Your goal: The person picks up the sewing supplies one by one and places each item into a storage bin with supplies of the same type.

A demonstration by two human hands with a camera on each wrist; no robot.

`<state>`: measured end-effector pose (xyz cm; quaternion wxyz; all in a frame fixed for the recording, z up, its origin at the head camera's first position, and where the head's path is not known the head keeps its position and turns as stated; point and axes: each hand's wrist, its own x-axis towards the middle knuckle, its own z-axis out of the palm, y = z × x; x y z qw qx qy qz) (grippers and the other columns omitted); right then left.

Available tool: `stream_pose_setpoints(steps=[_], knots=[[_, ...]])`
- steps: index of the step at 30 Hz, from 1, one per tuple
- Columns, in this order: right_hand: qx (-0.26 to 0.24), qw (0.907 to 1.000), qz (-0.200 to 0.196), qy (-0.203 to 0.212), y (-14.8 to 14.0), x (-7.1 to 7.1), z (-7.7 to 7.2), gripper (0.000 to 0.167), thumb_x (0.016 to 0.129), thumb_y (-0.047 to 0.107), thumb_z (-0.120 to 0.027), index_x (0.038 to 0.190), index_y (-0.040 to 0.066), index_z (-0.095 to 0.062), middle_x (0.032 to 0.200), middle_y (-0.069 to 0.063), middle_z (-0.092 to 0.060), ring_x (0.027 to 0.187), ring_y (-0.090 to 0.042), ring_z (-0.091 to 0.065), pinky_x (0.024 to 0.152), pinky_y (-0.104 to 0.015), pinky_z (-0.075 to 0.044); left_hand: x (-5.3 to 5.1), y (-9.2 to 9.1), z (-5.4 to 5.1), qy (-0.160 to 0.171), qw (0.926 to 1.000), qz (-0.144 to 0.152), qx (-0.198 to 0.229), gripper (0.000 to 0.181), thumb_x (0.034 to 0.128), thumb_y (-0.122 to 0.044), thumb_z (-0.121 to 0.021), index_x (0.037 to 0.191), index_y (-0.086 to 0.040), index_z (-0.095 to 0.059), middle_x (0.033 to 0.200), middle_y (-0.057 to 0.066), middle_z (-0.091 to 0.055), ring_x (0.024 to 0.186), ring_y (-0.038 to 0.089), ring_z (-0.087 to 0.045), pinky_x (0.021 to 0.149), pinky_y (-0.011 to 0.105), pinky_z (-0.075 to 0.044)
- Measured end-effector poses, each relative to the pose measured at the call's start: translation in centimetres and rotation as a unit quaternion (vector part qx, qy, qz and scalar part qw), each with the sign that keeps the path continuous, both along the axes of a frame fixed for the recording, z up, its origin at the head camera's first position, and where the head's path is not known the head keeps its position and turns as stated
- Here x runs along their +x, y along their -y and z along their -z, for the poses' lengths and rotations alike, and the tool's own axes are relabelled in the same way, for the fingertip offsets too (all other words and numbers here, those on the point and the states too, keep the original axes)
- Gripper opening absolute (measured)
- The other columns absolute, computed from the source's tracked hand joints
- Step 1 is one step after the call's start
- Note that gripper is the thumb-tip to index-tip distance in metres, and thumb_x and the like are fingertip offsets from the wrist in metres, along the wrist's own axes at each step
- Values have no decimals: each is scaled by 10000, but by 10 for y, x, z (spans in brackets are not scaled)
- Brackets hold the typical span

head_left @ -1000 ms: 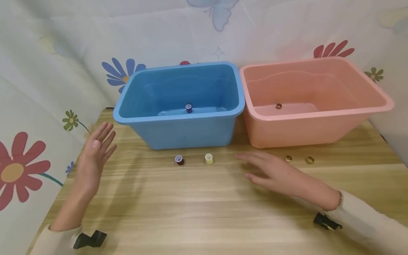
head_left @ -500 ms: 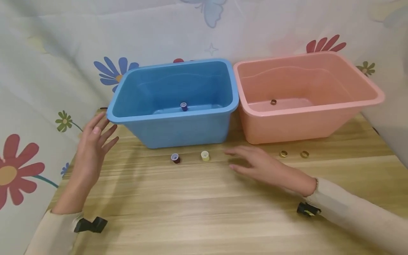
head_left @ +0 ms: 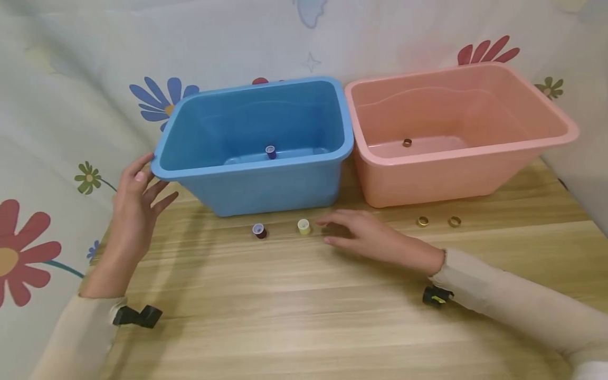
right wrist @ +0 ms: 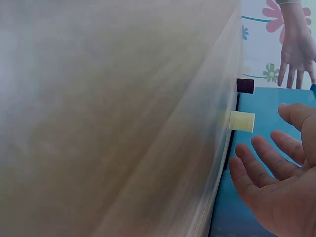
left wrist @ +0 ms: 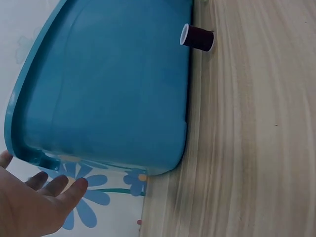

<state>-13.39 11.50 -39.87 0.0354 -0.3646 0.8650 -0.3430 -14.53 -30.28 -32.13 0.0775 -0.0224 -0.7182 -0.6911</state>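
A pale yellow thread spool [head_left: 303, 227] and a dark maroon spool [head_left: 259, 230] stand on the wooden table before the blue bin [head_left: 266, 192]. My right hand [head_left: 363, 236] hovers just right of the yellow spool, thumb and fingers apart and holding nothing. At the bin's left front corner is my left hand [head_left: 133, 211], its fingers spread and the fingertips at or just under the rim; contact is unclear. A purple spool [head_left: 271, 152] stands inside the blue bin. In the left wrist view, the maroon spool [left wrist: 199, 38] shows white ends.
A pink bin [head_left: 427, 182] stands right beside the blue one, with a small ring [head_left: 407, 142] inside. Two gold-coloured rings, a left ring [head_left: 423, 221] and a right ring [head_left: 454, 221], lie before it. A flowered cloth [head_left: 228, 37] hangs behind.
My right hand has moved left, close to the yellow spool. The left hand has come to the blue bin's rim corner. The head view has shifted slightly.
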Motion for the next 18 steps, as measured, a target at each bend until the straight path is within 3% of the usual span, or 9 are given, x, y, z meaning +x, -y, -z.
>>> stream_pose_setpoints(steps=[6,14,18], knots=[[-99,9997,-142,186,7,-8,0,446,956,241,-727,1369,100,-632,1333,-35,-661,1180,-223,-640,1011,-404,-518,-14,-3,1,-47,9996,-35,287,590,999,-403,-583,1535,-249,-392,1550,58,-387,1408,317,-444,1141,565,-355],[-30,9994,-272,234,17,-17,1,445,970,245,-708,1382,103,-620,1294,-59,-668,1147,-210,-639,976,-383,-527,-27,-6,10,-280,9968,84,741,487,1037,-298,-544,1481,-228,-358,1526,98,-374,1383,330,-422,938,345,-495],[-149,9990,-300,294,20,-20,3,442,963,221,-719,1368,76,-622,1267,-73,-672,1105,-220,-653,941,-376,-549,-32,-9,15,-360,9944,31,993,490,1013,-293,-584,1450,-241,-367,1522,94,-373,1358,337,-429,930,344,-511]])
